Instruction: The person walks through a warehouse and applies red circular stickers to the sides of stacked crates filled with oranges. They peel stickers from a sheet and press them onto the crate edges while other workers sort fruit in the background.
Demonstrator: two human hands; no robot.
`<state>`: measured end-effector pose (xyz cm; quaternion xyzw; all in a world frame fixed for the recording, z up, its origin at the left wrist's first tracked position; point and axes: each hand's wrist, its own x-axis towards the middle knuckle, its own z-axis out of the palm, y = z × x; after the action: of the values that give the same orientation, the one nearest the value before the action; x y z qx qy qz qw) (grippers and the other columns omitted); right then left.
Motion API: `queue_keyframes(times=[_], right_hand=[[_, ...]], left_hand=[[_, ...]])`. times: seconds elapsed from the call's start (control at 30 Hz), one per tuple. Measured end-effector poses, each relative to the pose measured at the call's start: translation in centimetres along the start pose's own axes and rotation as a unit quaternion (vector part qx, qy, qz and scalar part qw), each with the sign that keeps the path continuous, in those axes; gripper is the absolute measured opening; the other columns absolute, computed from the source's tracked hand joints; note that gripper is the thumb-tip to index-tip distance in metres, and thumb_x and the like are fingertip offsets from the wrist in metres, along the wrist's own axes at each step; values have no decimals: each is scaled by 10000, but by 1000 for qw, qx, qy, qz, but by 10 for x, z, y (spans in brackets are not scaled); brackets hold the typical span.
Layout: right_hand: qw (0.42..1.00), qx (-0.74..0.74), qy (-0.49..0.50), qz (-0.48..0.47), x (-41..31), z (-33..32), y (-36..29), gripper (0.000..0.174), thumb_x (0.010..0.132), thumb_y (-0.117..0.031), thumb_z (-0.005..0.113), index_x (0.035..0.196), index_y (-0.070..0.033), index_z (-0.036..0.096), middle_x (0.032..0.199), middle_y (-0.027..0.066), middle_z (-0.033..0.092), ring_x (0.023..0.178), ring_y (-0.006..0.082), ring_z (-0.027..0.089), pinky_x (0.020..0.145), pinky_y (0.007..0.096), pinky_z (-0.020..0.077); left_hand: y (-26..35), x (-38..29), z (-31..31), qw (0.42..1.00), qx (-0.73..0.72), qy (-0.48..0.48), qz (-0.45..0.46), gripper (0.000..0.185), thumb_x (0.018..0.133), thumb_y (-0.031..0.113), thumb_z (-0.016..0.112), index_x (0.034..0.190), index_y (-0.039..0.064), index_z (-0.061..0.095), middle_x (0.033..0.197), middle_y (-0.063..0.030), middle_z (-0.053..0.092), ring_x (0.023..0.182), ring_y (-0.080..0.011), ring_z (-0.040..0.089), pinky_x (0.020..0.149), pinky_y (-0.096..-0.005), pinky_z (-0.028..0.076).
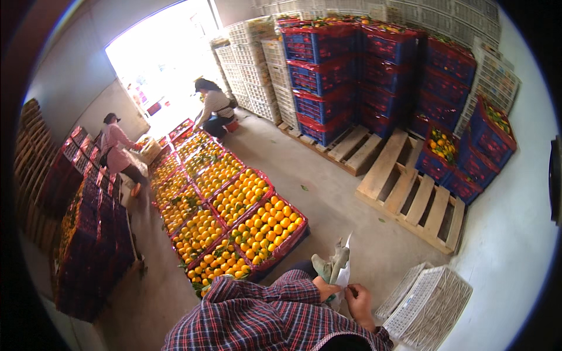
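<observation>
My left hand (331, 265) appears to wear a grey-green work glove, with bare skin at the wrist. Its gloved fingers point away from me. Along that glove runs a thin white piece of cloth or plastic (344, 273); whether the left fingers grip it is unclear. My bare right hand (359, 302) is closed at the white piece's near end, beside the left wrist. Just left of my hands, crates of orange citrus fruit (268, 223) stand on the floor in two rows, lined with red plastic film.
Wooden pallets (410, 193) lie at right, near stacked blue crates (322, 79). White plastic baskets (421, 294) sit beside me. Dark crates (99, 237) are stacked at left. One person (215, 105) squats beyond the fruit; another (118, 145) stands with a basket (150, 151).
</observation>
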<state>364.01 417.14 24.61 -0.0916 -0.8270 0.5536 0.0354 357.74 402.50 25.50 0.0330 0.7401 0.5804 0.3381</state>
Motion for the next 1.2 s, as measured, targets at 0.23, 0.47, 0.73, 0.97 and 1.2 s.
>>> queue_keyframes(times=[0.23,0.47,0.73,0.97,1.2], right_hand=[[989,115,-87,25,74,-18,2,85,746,-48,559,792,24,567,646,84,583,571,112,547,541,243,441],[962,170,-177,123,184,-17,-11,70,745,-13,529,787,42,526,675,77,573,607,123,557,566,239,466],[944,145,-246,166,285,1,-19,49,715,-32,540,727,16,534,609,56,548,531,114,508,505,218,413],[907,271,-182,267,358,14,-18,29,700,-46,529,694,-25,511,557,26,495,463,98,459,439,204,371],[897,360,-165,199,468,36,-4,87,727,-56,510,645,-67,482,569,-4,465,510,73,420,465,202,329]], left_hand=[[3,54,-1,994,-97,55,-8,417,674,108,631,1062,30,501,964,-91,565,900,-198,533,783,-306,424],[15,140,-34,984,-122,124,43,466,663,84,633,1092,19,462,945,-94,556,881,-195,526,782,-299,418],[29,199,-80,970,-200,139,-21,342,704,131,601,1014,10,527,908,-102,578,840,-207,549,771,-325,426],[31,221,-128,914,-338,212,-68,328,694,107,572,1005,7,539,904,-98,583,855,-220,555,785,-322,430],[8,207,-189,692,-643,298,-140,305,761,173,527,1014,3,509,931,-116,582,861,-258,566,741,-385,471]])
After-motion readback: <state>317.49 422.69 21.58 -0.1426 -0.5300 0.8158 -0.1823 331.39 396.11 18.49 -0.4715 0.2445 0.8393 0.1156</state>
